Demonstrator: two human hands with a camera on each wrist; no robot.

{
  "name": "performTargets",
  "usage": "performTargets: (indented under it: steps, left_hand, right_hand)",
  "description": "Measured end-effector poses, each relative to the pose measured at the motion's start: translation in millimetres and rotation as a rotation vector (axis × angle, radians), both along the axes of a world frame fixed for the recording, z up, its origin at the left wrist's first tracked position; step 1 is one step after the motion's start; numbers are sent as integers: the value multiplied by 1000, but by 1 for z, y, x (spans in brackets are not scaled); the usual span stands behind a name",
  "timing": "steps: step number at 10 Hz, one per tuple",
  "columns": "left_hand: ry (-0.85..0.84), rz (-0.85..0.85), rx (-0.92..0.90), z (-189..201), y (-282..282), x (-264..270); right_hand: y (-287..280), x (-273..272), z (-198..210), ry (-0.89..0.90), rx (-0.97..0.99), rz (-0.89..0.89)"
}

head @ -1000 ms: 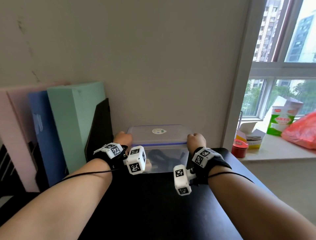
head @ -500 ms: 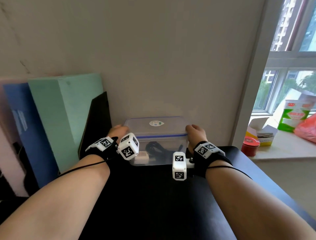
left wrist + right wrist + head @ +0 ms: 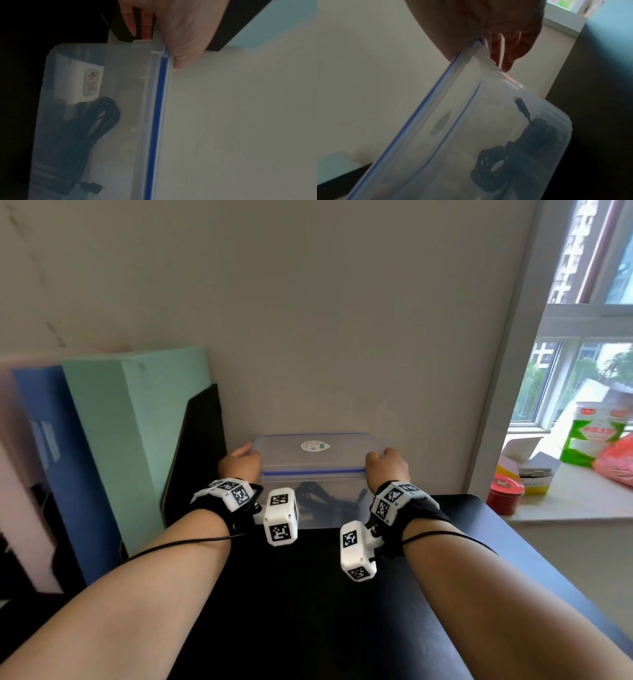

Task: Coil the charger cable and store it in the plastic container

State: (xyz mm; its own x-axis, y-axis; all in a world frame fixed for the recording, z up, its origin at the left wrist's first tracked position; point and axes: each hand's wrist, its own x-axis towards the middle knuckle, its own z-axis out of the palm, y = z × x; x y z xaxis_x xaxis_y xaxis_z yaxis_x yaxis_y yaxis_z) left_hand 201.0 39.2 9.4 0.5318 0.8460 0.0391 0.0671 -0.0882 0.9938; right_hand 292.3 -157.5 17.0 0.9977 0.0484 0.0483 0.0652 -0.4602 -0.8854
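The clear plastic container (image 3: 342, 453) with its blue-sealed lid on sits on the black table (image 3: 308, 594), against the wall. Inside it lie the coiled black charger cable (image 3: 318, 494) and a white adapter (image 3: 80, 83). My left hand (image 3: 239, 463) grips the container's left end, thumb on the lid and fingers down the side. My right hand (image 3: 387, 465) grips the right end the same way. The left wrist view shows the cable (image 3: 102, 115) through the wall. In the right wrist view the coil (image 3: 513, 155) and its plug (image 3: 521, 106) show.
Green (image 3: 144, 440) and blue (image 3: 51, 457) foam blocks and a black board (image 3: 198, 446) lean at the left of the container. On the window sill at the right stand a red tin (image 3: 505, 496), small boxes (image 3: 534, 470), a green carton (image 3: 592, 436) and a red bag (image 3: 616, 463).
Both hands stay on the container's ends. The head view has swung slightly left and up, so the container sits lower in the frame. The cable inside has not moved.
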Motion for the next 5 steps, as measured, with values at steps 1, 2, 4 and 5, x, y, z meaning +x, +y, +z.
performTargets:
  steps: [1,2,4,5]
  left_hand:
    - [150,-44,72,8,-3,-6]
    - [268,-73,143,18,-4,-10]
    - [171,-69,215,20,-13,-20]
    - [87,-30,192,27,-20,-30]
  right_hand:
    - [-3,-2,3,21,-83,-6]
    - [-8,-3,2,33,-55,-23]
    - [-19,-15,6,-5,-29,-113]
    - [-28,-26,15,-32,2,-157]
